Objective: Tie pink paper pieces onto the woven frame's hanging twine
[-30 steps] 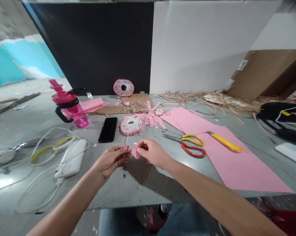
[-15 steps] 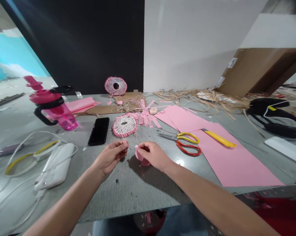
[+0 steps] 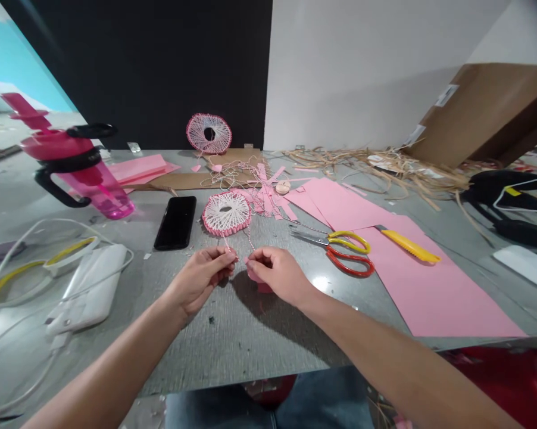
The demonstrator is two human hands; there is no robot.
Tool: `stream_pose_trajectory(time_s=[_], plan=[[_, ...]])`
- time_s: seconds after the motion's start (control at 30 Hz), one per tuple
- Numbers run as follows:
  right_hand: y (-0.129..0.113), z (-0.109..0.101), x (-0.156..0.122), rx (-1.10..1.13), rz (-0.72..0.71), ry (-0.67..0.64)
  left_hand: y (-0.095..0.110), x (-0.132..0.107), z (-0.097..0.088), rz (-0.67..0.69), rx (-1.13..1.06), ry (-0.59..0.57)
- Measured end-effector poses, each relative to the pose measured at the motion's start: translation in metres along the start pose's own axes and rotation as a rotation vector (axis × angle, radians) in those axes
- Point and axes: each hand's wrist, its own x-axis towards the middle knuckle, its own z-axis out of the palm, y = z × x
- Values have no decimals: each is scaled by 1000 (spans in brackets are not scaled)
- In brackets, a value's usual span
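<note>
My left hand [image 3: 206, 269] is closed in a pinch where a thin string [image 3: 225, 240] comes down from a round ring woven with white thread [image 3: 226, 213] and edged in pink. A tiny pinkish bit shows at its fingertips, too small to make out. Close beside it, my right hand [image 3: 277, 274] pinches a curled pink paper strip [image 3: 255, 275], partly covered by the fingers. A second twisted string [image 3: 250, 237] runs from the ring towards the right fingertips. The ring lies flat on the table just beyond both hands.
Scissors [image 3: 349, 252] and a yellow cutter [image 3: 409, 246] lie right, by pink paper sheets [image 3: 442, 298]. A phone [image 3: 175, 223], pink bottle [image 3: 78, 170] and white power bank [image 3: 90, 292] with cables are left. Behind are a second ring [image 3: 194, 136], paper strips [image 3: 268, 189] and a cardboard box [image 3: 487, 113].
My hands have drawn closer together, the right fingers now covering more of the paper strip. The camera view has shifted a little, and the ring stays in its place on the table.
</note>
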Motion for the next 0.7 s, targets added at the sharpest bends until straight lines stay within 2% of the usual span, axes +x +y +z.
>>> stream_pose_trajectory(time_s=[0.43,0.7], plan=[[3,2,1,-75,-48,-22,-5,2,-1,-17,25,-71],[2,1,1,-82,-74,-40,-4,2,2,-9,32,-55]])
